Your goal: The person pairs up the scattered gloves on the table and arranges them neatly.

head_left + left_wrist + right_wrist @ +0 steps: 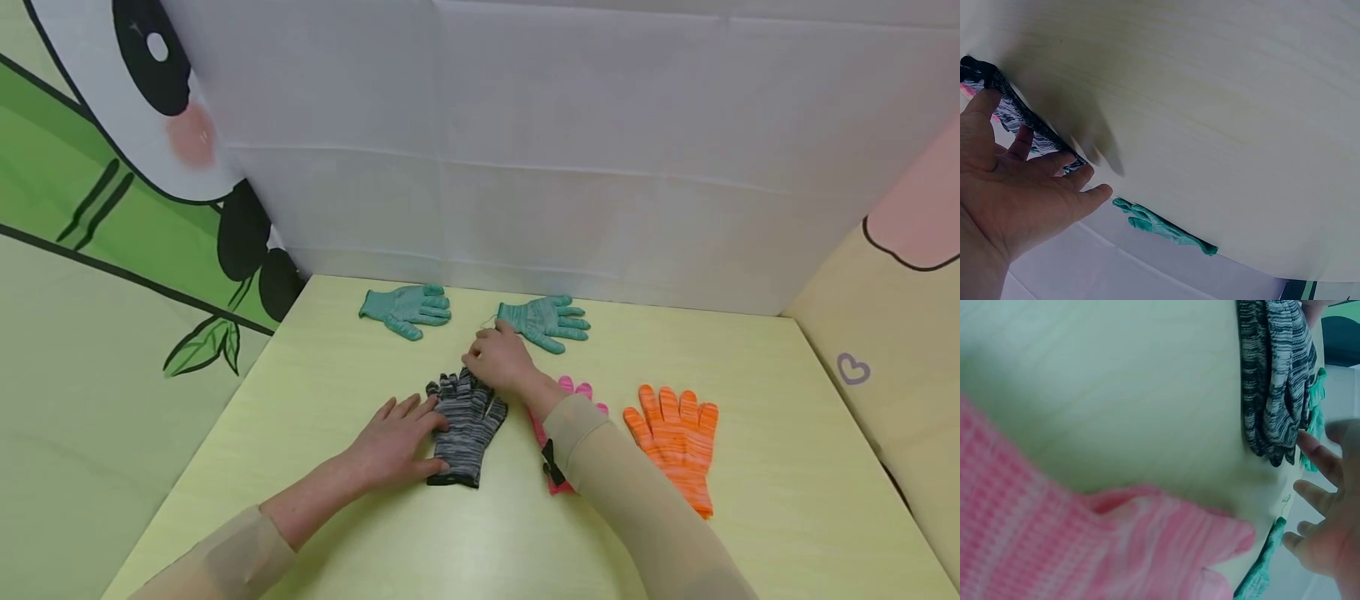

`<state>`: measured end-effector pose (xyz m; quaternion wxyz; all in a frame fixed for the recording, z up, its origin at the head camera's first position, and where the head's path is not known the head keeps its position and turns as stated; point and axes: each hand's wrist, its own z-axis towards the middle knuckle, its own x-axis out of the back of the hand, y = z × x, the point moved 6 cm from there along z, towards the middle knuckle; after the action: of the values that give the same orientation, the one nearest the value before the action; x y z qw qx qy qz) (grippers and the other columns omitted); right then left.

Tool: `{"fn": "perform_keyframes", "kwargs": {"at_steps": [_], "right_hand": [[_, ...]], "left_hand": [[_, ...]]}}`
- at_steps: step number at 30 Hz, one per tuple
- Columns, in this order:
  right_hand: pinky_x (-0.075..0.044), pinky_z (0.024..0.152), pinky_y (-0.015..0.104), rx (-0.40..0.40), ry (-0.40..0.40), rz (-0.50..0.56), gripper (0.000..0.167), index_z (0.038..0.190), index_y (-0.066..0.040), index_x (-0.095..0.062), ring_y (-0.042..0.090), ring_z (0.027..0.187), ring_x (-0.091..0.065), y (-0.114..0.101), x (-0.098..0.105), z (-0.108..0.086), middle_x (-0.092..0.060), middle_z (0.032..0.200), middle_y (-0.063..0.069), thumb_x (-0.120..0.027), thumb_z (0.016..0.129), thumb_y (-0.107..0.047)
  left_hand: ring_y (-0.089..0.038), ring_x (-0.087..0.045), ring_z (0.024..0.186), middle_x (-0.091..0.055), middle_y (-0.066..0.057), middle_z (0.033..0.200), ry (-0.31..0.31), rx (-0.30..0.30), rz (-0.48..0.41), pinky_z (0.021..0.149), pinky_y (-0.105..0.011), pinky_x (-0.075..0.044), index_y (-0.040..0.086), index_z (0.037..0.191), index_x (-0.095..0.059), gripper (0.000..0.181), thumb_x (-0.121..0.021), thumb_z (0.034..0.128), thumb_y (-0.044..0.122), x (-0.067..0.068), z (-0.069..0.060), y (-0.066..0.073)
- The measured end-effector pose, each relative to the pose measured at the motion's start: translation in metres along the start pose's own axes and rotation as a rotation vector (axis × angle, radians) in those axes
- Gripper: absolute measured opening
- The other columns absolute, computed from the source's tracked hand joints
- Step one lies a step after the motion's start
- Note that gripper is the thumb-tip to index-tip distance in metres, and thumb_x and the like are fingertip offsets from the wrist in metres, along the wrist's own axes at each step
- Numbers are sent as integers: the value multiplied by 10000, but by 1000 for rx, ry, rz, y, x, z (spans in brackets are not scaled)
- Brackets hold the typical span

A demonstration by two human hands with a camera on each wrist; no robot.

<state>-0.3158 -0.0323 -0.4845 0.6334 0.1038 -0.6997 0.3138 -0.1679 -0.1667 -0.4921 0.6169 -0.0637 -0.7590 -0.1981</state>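
A black-and-grey knit glove (465,433) lies on the table, its fingers pointing away and its cuff toward me. Along its left edge, my left hand (397,446) rests with fingers spread, thumb by the cuff; the left wrist view also shows this hand (1035,181) touching the glove (1019,115). My right hand (501,358) is at the glove's fingertips. In the right wrist view that hand (1335,512) has extended fingers, one touching the glove's tip (1275,434). My right forearm partly hides a pink glove (573,387).
Two green gloves, a left one (408,308) and a right one (547,321), lie at the table's back. An orange glove (678,433) lies to the right. White sheeting (525,183) stands behind the table (787,467), with printed panels at both sides.
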Motion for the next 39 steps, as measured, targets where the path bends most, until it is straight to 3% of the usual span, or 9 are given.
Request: {"fn": "perform_keyframes", "kwargs": {"at_steps": [4, 9, 14, 20, 23, 30, 35, 39], "right_hand": [[-184, 1238, 472, 17, -21, -2, 228, 968, -203, -791, 332, 1478, -347, -2, -1, 1, -598, 1420, 93, -646, 1003, -375], [-237, 1220, 494, -23, -2, 37, 142, 964, -201, -776, 390, 1504, -270, 2, 7, -2, -557, 1468, 109, -672, 991, -294], [-188, 1240, 458, -11, -4, -18, 138, 928, -170, -755, 353, 1485, -325, 6, 9, -3, -604, 1409, 96, -670, 994, -256], [-300, 1186, 538, -34, -32, -82, 149, 905, -202, -740, 380, 1507, -255, 12, -1, -3, -634, 1327, 36, -673, 1004, -291], [-291, 1191, 531, -39, -35, -92, 135, 920, -213, -751, 383, 1503, -263, 12, -3, -2, -643, 1300, 28, -674, 999, -290], [-155, 1247, 447, 23, -23, -34, 194, 1060, -189, -783, 320, 1433, -414, -1, 2, 3, -667, 1281, 47, -595, 1013, -181], [-140, 1249, 430, 94, -53, -44, 239, 1052, -171, -799, 233, 1353, -508, -19, -1, 8, -713, 1186, 12, -572, 1044, -243], [-114, 1252, 424, 95, -94, -74, 255, 1045, -192, -798, 195, 1375, -485, -30, -5, 10, -721, 1168, -16, -587, 1043, -334]], "left_hand": [[-448, -313, 1471, -394, -184, 1593, -4, -4, 3, 1161, -670, -221, 224, 1292, -610, 529, -752, 890, 536, -1, 0, 0], [-454, -314, 1469, -391, -187, 1595, -4, -7, 9, 1157, -675, -225, 223, 1295, -610, 533, -747, 891, 543, 1, -1, 0], [-456, -317, 1467, -391, -190, 1594, -6, 0, 3, 1157, -674, -226, 217, 1296, -611, 536, -753, 889, 536, 3, -2, 0], [-450, -316, 1470, -387, -184, 1599, -6, -7, 2, 1159, -671, -225, 223, 1303, -608, 537, -741, 895, 546, 1, 0, 1], [-451, -318, 1468, -389, -185, 1597, -4, -8, -1, 1158, -671, -225, 224, 1296, -610, 533, -745, 892, 543, 1, 0, 1], [-448, -322, 1467, -393, -183, 1594, -5, -6, 6, 1156, -672, -230, 224, 1285, -612, 527, -747, 890, 545, 1, 0, 0], [-447, -326, 1464, -399, -182, 1591, -6, -5, 12, 1153, -673, -234, 224, 1282, -613, 529, -749, 887, 549, 0, 0, 0], [-444, -328, 1465, -404, -180, 1589, -2, -9, 22, 1156, -667, -235, 229, 1284, -611, 528, -746, 888, 552, 0, 1, 0]]}}
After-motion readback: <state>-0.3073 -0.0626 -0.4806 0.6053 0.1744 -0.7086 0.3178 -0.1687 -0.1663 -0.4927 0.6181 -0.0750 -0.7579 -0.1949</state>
